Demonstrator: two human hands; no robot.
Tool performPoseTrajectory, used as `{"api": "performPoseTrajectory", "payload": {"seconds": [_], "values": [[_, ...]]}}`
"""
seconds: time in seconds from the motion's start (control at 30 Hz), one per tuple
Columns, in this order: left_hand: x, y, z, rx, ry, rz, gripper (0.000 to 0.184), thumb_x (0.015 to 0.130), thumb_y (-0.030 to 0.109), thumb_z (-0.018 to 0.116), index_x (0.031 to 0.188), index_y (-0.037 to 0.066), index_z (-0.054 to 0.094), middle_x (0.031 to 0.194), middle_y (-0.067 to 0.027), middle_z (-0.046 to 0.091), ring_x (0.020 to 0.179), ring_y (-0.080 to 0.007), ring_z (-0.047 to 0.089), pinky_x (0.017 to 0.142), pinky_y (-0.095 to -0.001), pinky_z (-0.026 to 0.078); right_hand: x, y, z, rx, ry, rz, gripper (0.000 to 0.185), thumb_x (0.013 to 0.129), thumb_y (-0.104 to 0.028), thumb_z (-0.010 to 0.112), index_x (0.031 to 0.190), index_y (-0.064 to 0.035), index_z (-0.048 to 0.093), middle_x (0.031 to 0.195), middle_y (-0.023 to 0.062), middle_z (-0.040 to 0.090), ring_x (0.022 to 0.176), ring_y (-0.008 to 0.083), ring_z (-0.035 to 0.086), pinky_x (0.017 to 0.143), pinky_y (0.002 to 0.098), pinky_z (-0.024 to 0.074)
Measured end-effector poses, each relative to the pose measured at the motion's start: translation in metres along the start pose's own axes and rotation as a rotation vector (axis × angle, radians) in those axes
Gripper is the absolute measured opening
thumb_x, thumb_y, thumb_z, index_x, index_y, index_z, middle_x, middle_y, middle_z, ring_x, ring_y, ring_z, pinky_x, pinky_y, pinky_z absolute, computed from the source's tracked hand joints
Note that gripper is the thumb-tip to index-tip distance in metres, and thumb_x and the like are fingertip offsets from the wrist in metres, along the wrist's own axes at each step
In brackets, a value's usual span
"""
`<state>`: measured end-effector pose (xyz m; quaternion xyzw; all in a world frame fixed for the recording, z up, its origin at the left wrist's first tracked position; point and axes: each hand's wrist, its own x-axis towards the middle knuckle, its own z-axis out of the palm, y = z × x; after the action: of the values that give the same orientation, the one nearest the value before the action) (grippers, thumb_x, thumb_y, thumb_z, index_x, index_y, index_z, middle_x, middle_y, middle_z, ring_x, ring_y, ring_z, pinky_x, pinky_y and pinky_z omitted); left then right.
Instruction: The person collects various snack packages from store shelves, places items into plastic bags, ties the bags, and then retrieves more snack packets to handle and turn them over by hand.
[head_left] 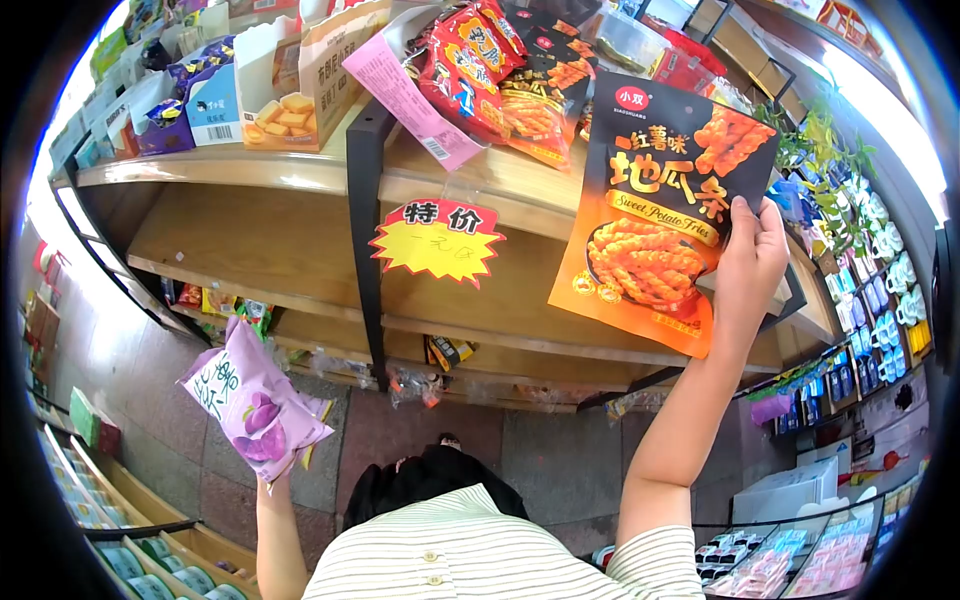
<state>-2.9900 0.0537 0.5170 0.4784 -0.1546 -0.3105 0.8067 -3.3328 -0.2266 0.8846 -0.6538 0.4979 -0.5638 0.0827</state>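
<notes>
My right hand point(752, 255) is closed on the right edge of a black and orange bag of sweet potato fries point(640, 230), thumb on its front. The bag is upright with its printed face towards me, in front of the upper shelf. Lower on the left, my left hand point(273, 488) holds a light purple snack bag point(255, 405) by its lower end. That bag covers most of the left fingers. A similar black and orange bag point(545, 100) stands on the shelf beside red snack packets point(470, 75) in a pink box point(405, 90).
A wooden shelf unit point(250, 225) with black posts stands ahead, carrying a red and yellow price sign point(438, 240). Snack boxes point(295, 90) line its top left. A few packets point(450, 350) lie on lower levels. Racks of goods point(870, 300) stand right; another shelf point(150, 500) is lower left.
</notes>
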Motion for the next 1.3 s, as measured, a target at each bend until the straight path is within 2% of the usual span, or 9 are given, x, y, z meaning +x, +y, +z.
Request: {"api": "performPoseTrajectory", "payload": {"seconds": [0.23, 0.3, 0.5, 0.57, 0.73, 0.93, 1.07, 1.17, 1.3], "values": [[-0.007, 0.034, 0.02, -0.089, 0.091, -0.073, 0.048, 0.082, 0.031, 0.05, 0.121, 0.006, 0.036, 0.115, -0.0084, 0.045, 0.105, -0.0207, 0.045, 0.089, -0.0372, 0.039, 0.044, 0.063, 0.007, 0.321, 0.031, 0.27, 0.016, 0.082, -0.008, 0.047, 0.09, 0.0036, 0.053, 0.083, 0.0052, 0.058, 0.074, 0.0097, 0.051, 0.067, 0.022, 0.0384], [-0.008, 0.036, 0.011, -0.533, 0.146, -0.129, 0.045, 0.086, 0.035, 0.039, 0.118, 0.004, 0.037, 0.108, -0.0095, 0.05, 0.097, -0.0212, 0.05, 0.087, -0.0379, 0.04, 0.068, 0.098, 0.035, 0.531, 0.025, 0.367, 0.017, 0.081, -0.008, 0.047, 0.091, 0.0036, 0.054, 0.084, 0.0061, 0.057, 0.076, 0.0138, 0.051, 0.071, 0.0257, 0.0375], [0.003, 0.039, -0.017, -0.49, -0.319, 0.03, 0.066, 0.078, 0.056, 0.038, 0.12, 0.006, 0.037, 0.115, -0.0088, 0.047, 0.108, -0.0247, 0.042, 0.095, -0.042, 0.031, 0.132, 0.135, 0.17, 0.06, 0.238, 0.369, 0.028, 0.072, -0.016, 0.048, 0.083, 0.0092, 0.054, 0.082, 0.0214, 0.058, 0.079, 0.0316, 0.056, 0.07, 0.037, 0.0416], [0.0, 0.031, -0.037, -0.305, -0.068, -0.013, 0.068, 0.076, 0.056, 0.042, 0.122, 0.006, 0.035, 0.118, -0.0085, 0.046, 0.11, -0.025, 0.041, 0.096, -0.0424, 0.03, 0.136, 0.141, 0.204, -0.033, 0.163, 0.569, 0.033, 0.07, -0.021, 0.047, 0.082, 0.0092, 0.054, 0.086, 0.0251, 0.057, 0.086, 0.0366, 0.054, 0.076, 0.0384, 0.0406], [0.0, 0.014, -0.08, -0.034, 0.115, 0.042, 0.055, 0.083, 0.044, 0.038, 0.12, 0.004, 0.036, 0.117, -0.0099, 0.044, 0.11, -0.0234, 0.04, 0.096, -0.0399, 0.03, 0.157, 0.17, 0.23, 0.115, -0.073, 0.725, 0.058, 0.059, -0.031, 0.065, 0.094, 0.0135, 0.053, 0.098, 0.0233, 0.056, 0.086, 0.0291, 0.057, 0.077, 0.0322, 0.0435], [-0.006, 0.02, -0.035, -0.302, 0.107, 0.064, 0.043, 0.086, 0.035, 0.038, 0.116, 0.004, 0.041, 0.111, -0.0087, 0.047, 0.104, -0.0234, 0.044, 0.093, -0.0396, 0.034, 0.173, 0.162, 0.213, 0.413, -0.464, 0.674, 0.026, 0.06, -0.003, 0.066, 0.083, 0.0063, 0.058, 0.079, 0.0132, 0.06, 0.065, 0.0215, 0.058, 0.061, 0.032, 0.048], [-0.004, 0.013, 0.018, -0.289, 0.188, 0.044, 0.044, 0.086, 0.036, 0.038, 0.116, 0.004, 0.041, 0.111, -0.0086, 0.047, 0.104, -0.0234, 0.044, 0.093, -0.0396, 0.034, 0.189, 0.188, 0.225, 0.415, -0.466, 0.625, 0.027, 0.063, -0.009, 0.067, 0.083, 0.0068, 0.058, 0.08, 0.0115, 0.06, 0.072, 0.0186, 0.058, 0.064, 0.0281, 0.0459], [0.0, 0.006, 0.051, -0.275, 0.201, 0.03, 0.044, 0.086, 0.036, 0.038, 0.116, 0.004, 0.041, 0.111, -0.0086, 0.047, 0.104, -0.0234, 0.044, 0.093, -0.0397, 0.034, 0.204, 0.178, 0.227, 0.387, -0.553, 0.714, 0.083, 0.055, -0.026, 0.078, 0.115, 0.0107, 0.035, 0.105, 0.0134, 0.053, 0.087, 0.0202, 0.056, 0.078, 0.0278, 0.0436], [-0.001, 0.0, 0.078, -0.258, 0.217, 0.025, 0.044, 0.085, 0.036, 0.038, 0.116, 0.004, 0.041, 0.111, -0.0086, 0.047, 0.104, -0.0233, 0.044, 0.093, -0.0397, 0.034, 0.216, 0.166, 0.222, 0.023, -0.628, 0.444, 0.107, 0.043, -0.031, 0.083, 0.12, 0.0122, 0.023, 0.12, 0.0182, 0.04, 0.108, 0.0221, 0.044, 0.086, 0.0304, 0.0396]]}}
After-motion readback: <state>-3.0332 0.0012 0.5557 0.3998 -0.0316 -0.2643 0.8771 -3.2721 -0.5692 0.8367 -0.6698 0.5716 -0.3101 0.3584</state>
